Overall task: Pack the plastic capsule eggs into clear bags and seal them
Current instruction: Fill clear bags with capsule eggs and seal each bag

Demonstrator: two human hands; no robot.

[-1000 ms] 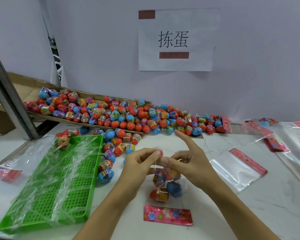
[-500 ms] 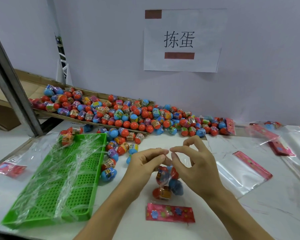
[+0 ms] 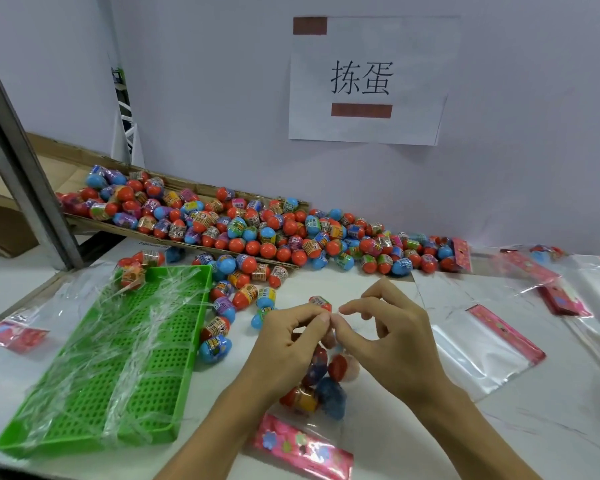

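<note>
At the far left of the counter [image 3: 534, 427] I see a flat bag with a pink header [image 3: 13, 336], apparently not filled. Next comes the green tray [image 3: 142, 368], draped in clear film, with one packed bag [image 3: 132, 277] lying at its far corner, so I judge at least one pack is done. Behind it a cardboard flap [image 3: 222, 192] slopes down from the left, and the egg pile [image 3: 257, 230] spills off it onto the counter, with loose eggs [image 3: 229, 306] scattered right up to the tray's edge. That is a great many left to pack.

In the middle, my left hand [image 3: 284, 344] and right hand [image 3: 388, 341] meet fingertip to fingertip above the current bag [image 3: 319, 382]. Each grip is pressed together, thumb against forefinger, pinching the bag's clear neck. The bag hangs or rests below them with several eggs inside, red, blue and yellow; I cannot count them exactly. Its pink flowered header [image 3: 302, 445] lies toward me on the counter. I judge the filling is over for this bag and the sealing is in hand, not finished.

To the right lie more flat clear bags [image 3: 482, 355] with pink headers, waiting to be filled, and a further heap of them [image 3: 582, 296] at the edge.

The counter is white with faint marbling. A pale wall [image 3: 516, 150] stands behind, carrying a paper sign [image 3: 368, 81] with two printed characters, and a grey metal post [image 3: 21, 174] leans in at the left.
</note>
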